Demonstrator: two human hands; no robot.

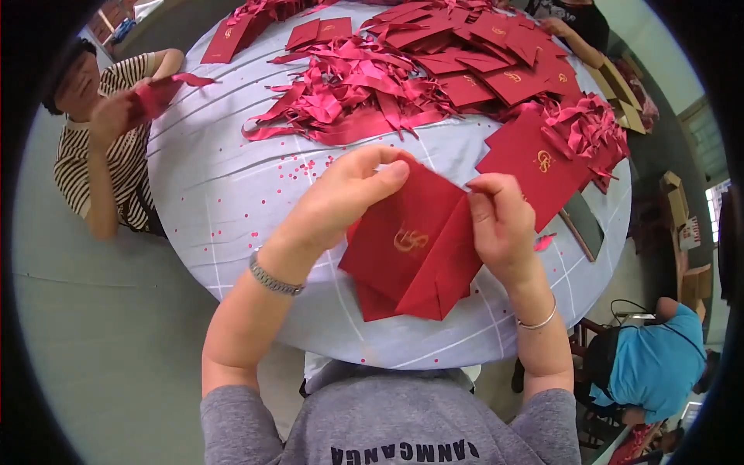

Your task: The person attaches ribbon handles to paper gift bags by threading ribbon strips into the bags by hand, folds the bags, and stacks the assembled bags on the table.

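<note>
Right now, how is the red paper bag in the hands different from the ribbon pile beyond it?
The red paper bag is flat and creased; the ribbon pile is tangled strips. The bag is dark red with a gold emblem; the ribbon pile is pinker. The left hand and right hand hold the bag; the ribbon pile lies on the tablecloth. Both look reddish.

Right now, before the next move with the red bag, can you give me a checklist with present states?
1. Left hand gripping the red bag: ok, at its upper edge.
2. Right hand gripping it: ok, pinching near its upper right corner.
3. Ribbon pile off both hands: ok, it lies beyond them.
4. Only one bag in hand: cannot tell, layers overlap.
5. Co-worker's hand at left apart from the person's: ok.
6. Tablecloth free of small red dots: not ok, several are scattered.
</note>
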